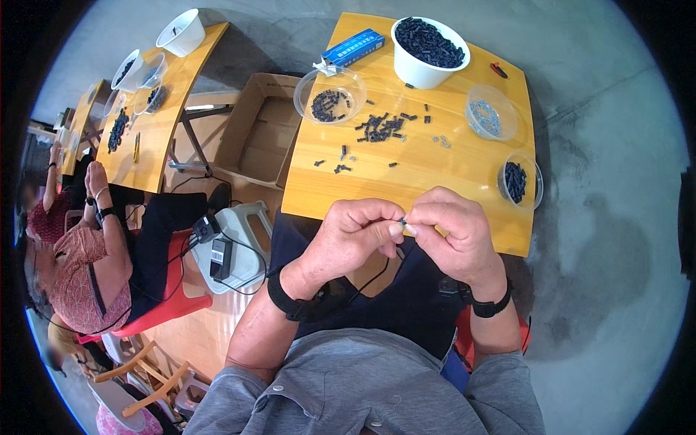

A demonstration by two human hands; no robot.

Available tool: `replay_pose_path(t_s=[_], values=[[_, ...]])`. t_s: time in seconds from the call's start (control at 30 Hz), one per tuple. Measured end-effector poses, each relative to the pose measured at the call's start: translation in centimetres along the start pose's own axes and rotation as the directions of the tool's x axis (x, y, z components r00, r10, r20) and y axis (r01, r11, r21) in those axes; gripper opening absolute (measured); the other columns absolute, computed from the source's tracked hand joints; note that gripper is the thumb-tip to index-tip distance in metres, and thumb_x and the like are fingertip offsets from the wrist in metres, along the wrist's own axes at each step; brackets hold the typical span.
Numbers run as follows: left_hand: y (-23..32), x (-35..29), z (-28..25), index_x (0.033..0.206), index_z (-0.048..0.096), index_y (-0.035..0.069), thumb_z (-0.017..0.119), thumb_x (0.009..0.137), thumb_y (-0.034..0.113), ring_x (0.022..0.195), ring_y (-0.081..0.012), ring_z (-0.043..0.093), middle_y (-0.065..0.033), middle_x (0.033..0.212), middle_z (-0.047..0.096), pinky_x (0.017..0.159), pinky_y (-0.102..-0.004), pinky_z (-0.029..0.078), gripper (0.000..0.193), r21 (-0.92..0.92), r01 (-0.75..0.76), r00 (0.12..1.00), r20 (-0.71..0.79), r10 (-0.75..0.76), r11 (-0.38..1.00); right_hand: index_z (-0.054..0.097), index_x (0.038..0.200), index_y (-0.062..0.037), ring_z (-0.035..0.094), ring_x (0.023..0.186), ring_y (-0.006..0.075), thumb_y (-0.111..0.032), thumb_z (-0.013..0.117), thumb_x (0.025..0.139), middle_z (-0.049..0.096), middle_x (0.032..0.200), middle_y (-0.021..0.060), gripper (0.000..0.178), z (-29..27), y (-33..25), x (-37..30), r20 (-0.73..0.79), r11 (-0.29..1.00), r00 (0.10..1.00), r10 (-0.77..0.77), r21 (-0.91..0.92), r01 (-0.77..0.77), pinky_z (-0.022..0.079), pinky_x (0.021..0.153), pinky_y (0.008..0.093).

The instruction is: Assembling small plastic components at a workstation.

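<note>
My left hand point(360, 230) and my right hand point(455, 230) meet just off the table's near edge. Their thumbs and forefingers pinch a tiny dark part point(403, 222) between them; its kind is too small to tell. Beyond the hands, a loose pile of small black plastic pieces point(378, 128) lies on the wooden table point(348, 190), with several single pieces scattered nearer to me. A few small silvery bits point(441, 141) lie right of the pile.
A white tub point(415, 75) full of black pieces stands at the back beside a blue box point(353, 48). Clear bowls hold black pieces point(330, 106), silvery parts point(484, 118) and more black pieces point(515, 181). A red-and-black tool point(499, 70) lies back right. Another person point(87, 268) sits left.
</note>
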State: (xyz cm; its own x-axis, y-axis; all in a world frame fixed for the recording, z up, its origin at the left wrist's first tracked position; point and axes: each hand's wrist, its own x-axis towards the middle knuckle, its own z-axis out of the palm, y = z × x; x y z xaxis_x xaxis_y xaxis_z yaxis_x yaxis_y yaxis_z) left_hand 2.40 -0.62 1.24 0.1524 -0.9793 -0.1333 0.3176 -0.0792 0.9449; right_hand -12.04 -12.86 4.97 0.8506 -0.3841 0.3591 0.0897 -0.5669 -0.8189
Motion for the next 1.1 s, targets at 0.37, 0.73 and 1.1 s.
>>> replay_pose_path(t_s=[0.37, 0.73, 1.1], values=[[0.0, -0.2, 0.5, 0.093, 0.063, -0.003, 0.058, 0.090, 0.005, 0.067, -0.0097, 0.061, -0.0054, 0.080, 0.065, 0.060, -0.0224, 0.052, 0.010, -0.067, 0.035, 0.999, -0.017, -0.036, 0.997, 0.061, 0.085, -0.0009, 0.060, 0.065, 0.0252, 0.006, 0.062, 0.076, 0.059, 0.076, 0.0117, 0.012, 1.0, 0.0, -1.0, -0.095, 0.995, 0.994, -0.052, -0.093, 0.043, 0.047, 0.056, 0.0319], [-2.4, -0.6, -0.1, 0.093, 0.062, -0.003, 0.057, 0.090, 0.003, 0.066, -0.0079, 0.059, -0.0029, 0.078, 0.063, 0.060, -0.0214, 0.050, 0.009, 0.058, 0.126, 0.992, 0.026, -0.127, 0.990, 0.058, 0.095, 0.0009, 0.053, 0.067, 0.0056, -0.001, 0.058, 0.083, 0.054, 0.074, 0.0016, 0.012, 1.2, 2.0, -3.5, 0.257, 0.745, 0.856, 0.448, 0.422, -0.517, 0.044, 0.056, 0.0264], [-2.6, -0.9, -0.3, 0.096, 0.061, -0.001, 0.057, 0.091, 0.005, 0.073, -0.0116, 0.062, -0.0060, 0.084, 0.064, 0.067, -0.0239, 0.052, 0.010, -0.099, 0.078, 0.996, -0.025, -0.081, 0.992, 0.063, 0.094, -0.0047, 0.058, 0.081, 0.0370, -0.010, 0.060, 0.079, 0.058, 0.088, 0.0158, 0.017, 3.1, 13.0, 1.1, -0.012, 0.880, 0.969, 0.247, -0.415, -0.229, 0.047, 0.072, 0.0436]])
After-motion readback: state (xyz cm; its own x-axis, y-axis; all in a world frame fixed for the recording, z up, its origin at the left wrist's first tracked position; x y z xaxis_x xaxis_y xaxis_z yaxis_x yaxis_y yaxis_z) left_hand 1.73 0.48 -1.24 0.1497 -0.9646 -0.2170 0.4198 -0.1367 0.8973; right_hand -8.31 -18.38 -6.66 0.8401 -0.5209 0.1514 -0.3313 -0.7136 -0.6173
